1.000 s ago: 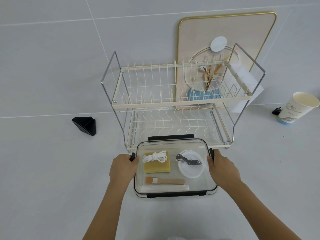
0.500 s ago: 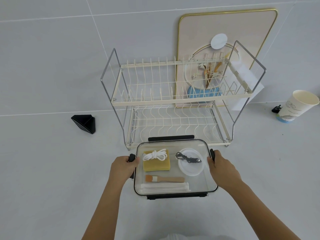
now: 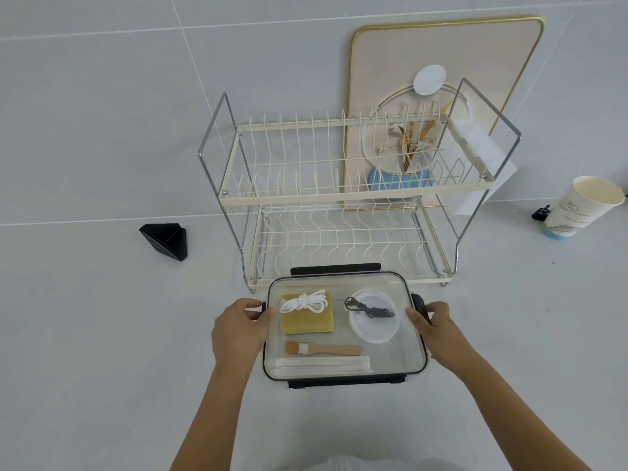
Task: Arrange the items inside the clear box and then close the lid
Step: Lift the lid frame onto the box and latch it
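A clear box (image 3: 411, 355) with its transparent lid on and black clips sits on the white floor in front of a dish rack. Through the lid I see a yellow sponge (image 3: 307, 322) with a coiled white rope (image 3: 303, 302) on it, a white round lid (image 3: 373, 321) with a black cord (image 3: 368, 309) on top, a wooden brush (image 3: 323, 349) and a white roll (image 3: 323, 364). My left hand (image 3: 239, 329) grips the box's left edge at its clip. My right hand (image 3: 433, 329) grips the right edge by the black side clip (image 3: 418, 302).
A two-tier cream wire dish rack (image 3: 339, 192) stands just behind the box. A gold-framed picture (image 3: 441, 62) leans on the wall behind it. A black triangular object (image 3: 166, 239) lies to the left; a paper cup (image 3: 581, 212) stands at the right.
The view has tilted a little. My fingers have shifted on the side clips and the right clip now shows beside my thumb; the box has stayed in place.
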